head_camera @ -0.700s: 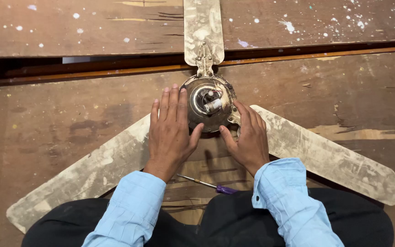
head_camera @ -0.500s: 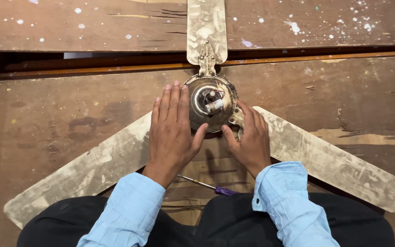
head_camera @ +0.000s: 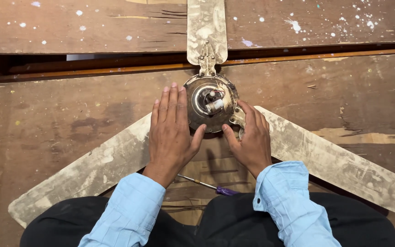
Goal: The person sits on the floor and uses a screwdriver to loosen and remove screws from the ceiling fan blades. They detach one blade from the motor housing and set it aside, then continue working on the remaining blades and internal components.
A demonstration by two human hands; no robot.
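Seen from above: a dusty three-bladed ceiling fan lying flat on a worn, paint-flecked wooden floor (head_camera: 46, 114), between the knees of a seated person in light blue sleeves and dark trousers.

At far left, one long pale fan blade (head_camera: 83, 174), running out toward eight o'clock from the centre.

Next, the left hand (head_camera: 172, 132), palm down on the root of that blade, fingers straight and pressed together, pointing to twelve o'clock; thumb splayed toward two o'clock, touching the rim of the motor hub. Not gripping, only resting flat.

Below the wrists, a thin screwdriver with a purple handle (head_camera: 209, 186) on the floor, untouched.

At centre, the round metal motor hub (head_camera: 211, 104), open on top, a small pale cylinder and fine wires showing inside. Lying at one o'clock from the left fingers, at eleven o'clock from the right fingers; both hands about equally near.

Above the hub, a second blade (head_camera: 206, 27), long axis toward twelve o'clock.

Then the right hand (head_camera: 251, 139), fingers slightly spread and curled against the hub's right edge at the bracket.

At far right, a third blade (head_camera: 334, 160), stretching toward four o'clock.
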